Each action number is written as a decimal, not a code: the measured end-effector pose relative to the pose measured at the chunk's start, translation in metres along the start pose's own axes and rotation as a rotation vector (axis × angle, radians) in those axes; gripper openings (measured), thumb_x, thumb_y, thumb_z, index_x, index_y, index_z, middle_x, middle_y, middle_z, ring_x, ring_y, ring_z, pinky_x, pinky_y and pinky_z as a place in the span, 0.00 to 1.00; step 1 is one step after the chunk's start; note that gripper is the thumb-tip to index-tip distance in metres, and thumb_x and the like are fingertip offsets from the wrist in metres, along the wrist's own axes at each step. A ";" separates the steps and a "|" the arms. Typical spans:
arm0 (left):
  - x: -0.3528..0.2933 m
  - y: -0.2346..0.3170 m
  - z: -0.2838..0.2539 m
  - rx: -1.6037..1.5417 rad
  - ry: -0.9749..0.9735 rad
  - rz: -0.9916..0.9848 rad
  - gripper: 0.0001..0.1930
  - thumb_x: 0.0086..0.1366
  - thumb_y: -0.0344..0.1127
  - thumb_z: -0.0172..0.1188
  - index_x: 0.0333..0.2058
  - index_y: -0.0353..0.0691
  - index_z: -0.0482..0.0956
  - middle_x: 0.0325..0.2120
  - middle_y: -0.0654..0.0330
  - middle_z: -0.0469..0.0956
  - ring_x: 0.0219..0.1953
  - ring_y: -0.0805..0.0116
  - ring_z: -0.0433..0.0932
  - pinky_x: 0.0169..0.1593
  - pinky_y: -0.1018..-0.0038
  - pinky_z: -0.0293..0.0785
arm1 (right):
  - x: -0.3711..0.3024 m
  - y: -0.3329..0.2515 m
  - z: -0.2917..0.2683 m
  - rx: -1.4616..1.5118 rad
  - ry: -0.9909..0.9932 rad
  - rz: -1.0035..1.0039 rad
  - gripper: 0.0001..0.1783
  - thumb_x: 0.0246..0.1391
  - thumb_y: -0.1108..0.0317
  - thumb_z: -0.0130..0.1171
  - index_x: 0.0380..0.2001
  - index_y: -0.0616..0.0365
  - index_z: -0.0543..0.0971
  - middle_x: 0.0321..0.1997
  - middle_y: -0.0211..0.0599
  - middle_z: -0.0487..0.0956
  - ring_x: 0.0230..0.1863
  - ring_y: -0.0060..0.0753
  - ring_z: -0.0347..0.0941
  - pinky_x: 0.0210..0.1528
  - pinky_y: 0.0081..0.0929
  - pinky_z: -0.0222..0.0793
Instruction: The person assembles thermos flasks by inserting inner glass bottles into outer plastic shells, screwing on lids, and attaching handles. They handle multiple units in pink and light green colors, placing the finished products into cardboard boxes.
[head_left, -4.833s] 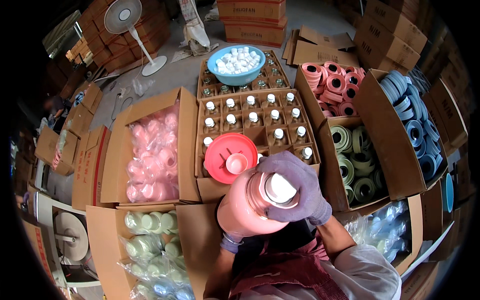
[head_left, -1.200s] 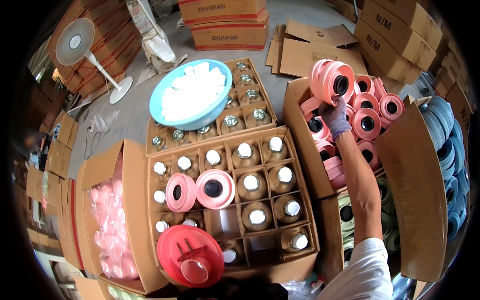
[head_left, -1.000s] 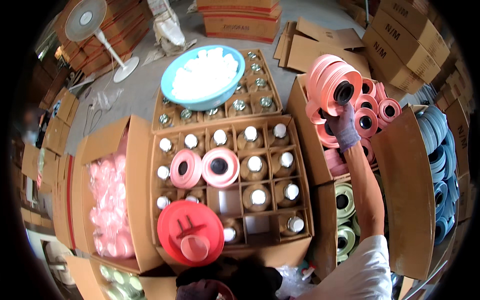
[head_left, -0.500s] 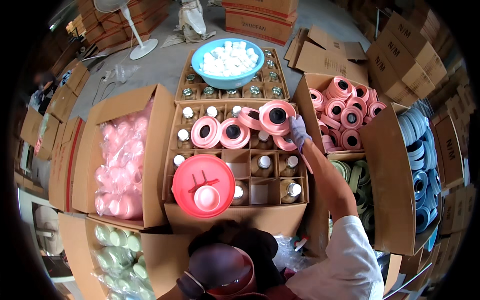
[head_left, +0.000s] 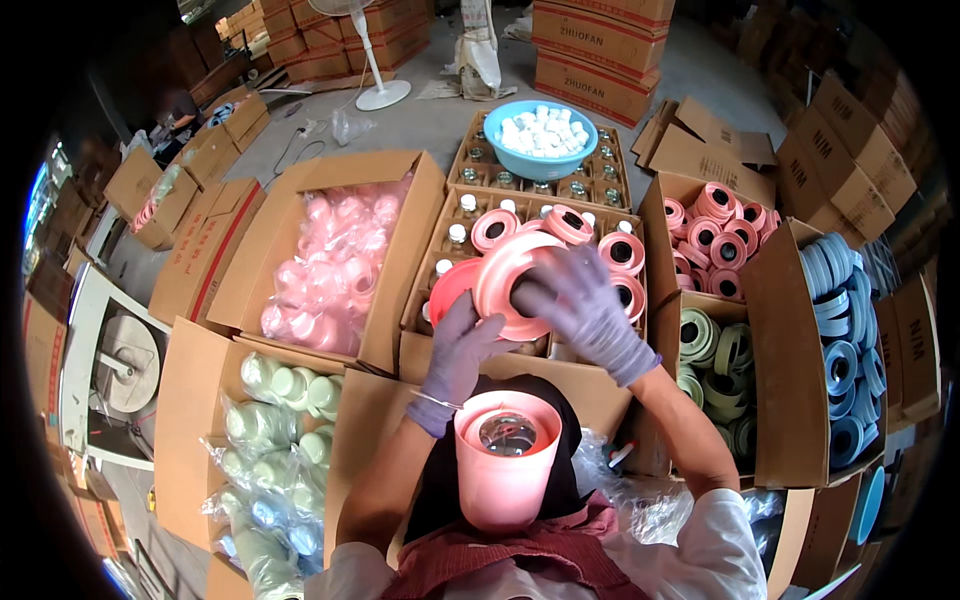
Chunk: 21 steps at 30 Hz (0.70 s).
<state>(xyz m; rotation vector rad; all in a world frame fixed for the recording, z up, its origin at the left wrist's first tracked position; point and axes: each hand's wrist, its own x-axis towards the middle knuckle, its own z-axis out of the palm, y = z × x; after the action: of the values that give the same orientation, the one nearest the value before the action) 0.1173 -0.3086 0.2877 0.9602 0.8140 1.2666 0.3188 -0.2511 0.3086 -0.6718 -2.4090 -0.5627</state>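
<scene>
A pink ring-shaped lid with a dark centre (head_left: 497, 285) is held up, tilted, over the near part of the bottle carton. My left hand (head_left: 462, 345), in a grey glove, grips its lower left rim between thumb and fingers. My right hand (head_left: 595, 315), also gloved, lies over the ring's right side with fingers at the opening; motion blurs them. Below, at my lap, a pink cup (head_left: 505, 480) stands upright with a clear glass bottle mouth (head_left: 508, 434) inside. Behind the ring, a red round tray (head_left: 452, 288) is partly hidden.
More pink rings (head_left: 621, 253) rest on the white-capped bottles in the divided carton (head_left: 420, 300). Beyond stands a blue basin (head_left: 540, 165) of white caps. Boxes of bagged pink cups (head_left: 325, 270) and green cups (head_left: 290, 420) are left; pink, green and blue rings (head_left: 845, 375) right.
My right hand has come back from the carton's far right with a pink ring. My left hand has risen from the cup to the ring. The view has shifted leftward.
</scene>
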 end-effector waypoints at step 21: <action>-0.026 0.034 -0.005 1.117 -0.490 0.976 0.34 0.51 0.36 0.72 0.58 0.42 0.72 0.59 0.54 0.68 0.63 0.56 0.64 0.63 0.62 0.64 | -0.058 -0.064 0.030 1.484 -0.100 0.365 0.41 0.49 0.53 0.67 0.64 0.53 0.64 0.66 0.39 0.67 0.67 0.37 0.60 0.71 0.41 0.49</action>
<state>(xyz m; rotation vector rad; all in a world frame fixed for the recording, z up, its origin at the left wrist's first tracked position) 0.0960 -0.3322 0.3165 2.6820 0.6244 1.1943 0.3113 -0.3045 0.2352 -0.3794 -1.9568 1.3140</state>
